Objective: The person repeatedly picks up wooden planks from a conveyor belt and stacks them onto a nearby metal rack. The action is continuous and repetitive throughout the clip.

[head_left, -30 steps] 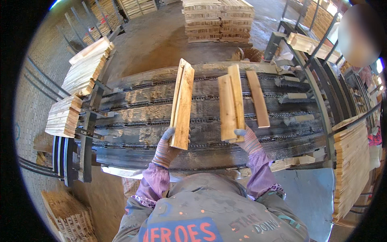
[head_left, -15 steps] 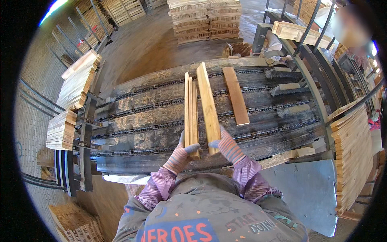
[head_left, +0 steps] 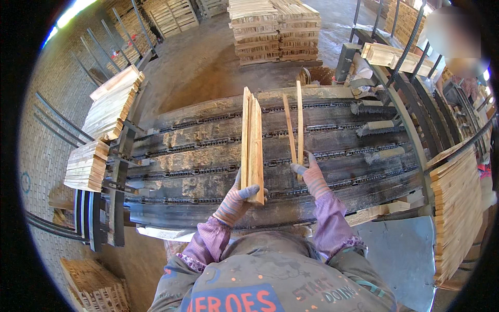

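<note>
A small bundle of long wooden boards [head_left: 252,140] is gripped at its near end by my left hand [head_left: 234,203], which is closed around it in a striped glove. The boards stand on edge side by side and point away from me over the conveyor. To the right, my right hand [head_left: 314,177], gloved too, is closed on the near end of a wooden board [head_left: 300,119] seen edge-on. Just left of that board is a thin, darker wooden strip [head_left: 289,127], its lower end near my right thumb. Whether my fingers hold it as well I cannot tell.
Under my hands runs a dark conveyor bed [head_left: 182,179] with several chains. Board stacks stand on the left rack [head_left: 106,117] and at the right [head_left: 457,213]. A tall wood pile [head_left: 275,36] is beyond. A metal sheet [head_left: 397,255] lies near right; a person [head_left: 460,67] stands far right.
The thick board from my right hand now lies with those in my left. My right hand has moved right and taken hold of another board, turned on edge.
</note>
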The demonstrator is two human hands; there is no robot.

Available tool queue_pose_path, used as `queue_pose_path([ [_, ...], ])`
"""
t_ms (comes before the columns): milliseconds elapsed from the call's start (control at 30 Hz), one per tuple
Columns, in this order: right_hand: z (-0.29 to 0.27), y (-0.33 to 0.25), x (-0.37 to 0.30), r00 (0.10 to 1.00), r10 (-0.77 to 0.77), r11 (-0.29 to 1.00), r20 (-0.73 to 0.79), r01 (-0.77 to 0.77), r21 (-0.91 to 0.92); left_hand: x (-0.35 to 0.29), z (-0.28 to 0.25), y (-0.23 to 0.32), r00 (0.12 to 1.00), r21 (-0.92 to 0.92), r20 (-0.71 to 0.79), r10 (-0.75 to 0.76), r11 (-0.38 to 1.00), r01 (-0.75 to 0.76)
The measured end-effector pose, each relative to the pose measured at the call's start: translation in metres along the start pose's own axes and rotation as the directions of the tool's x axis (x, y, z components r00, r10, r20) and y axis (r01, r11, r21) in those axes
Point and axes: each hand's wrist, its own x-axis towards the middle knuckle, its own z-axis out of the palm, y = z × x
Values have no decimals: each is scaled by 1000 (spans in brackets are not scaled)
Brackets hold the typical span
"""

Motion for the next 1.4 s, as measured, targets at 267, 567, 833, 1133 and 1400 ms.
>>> queue_pose_path([
  [267, 49, 11, -87, 968, 8, 984, 250, -53, 173, 28, -9, -50, 999, 271, -42, 2, 962, 9],
  [567, 46, -9, -85, 942, 10, 988, 334, -61, 144, 18, -31, -33, 997, -63, 7, -74, 995, 74],
  [833, 56, -15, -94, 937, -104, 957, 333, 3, 290, 19, -59, -21, 973, -159, 23, -229, 960, 230],
  [1133, 7, -24, -84, 958, -111, 905, 266, -13, 425, 23, -45, -29, 804, 828, -560, 198, 96, 553],
  [1400, 8, -34, -92, 957, -130, 916, 258, 17, 400, 2, -89, -37, 852, 872, -432, 297, 380, 309],
])
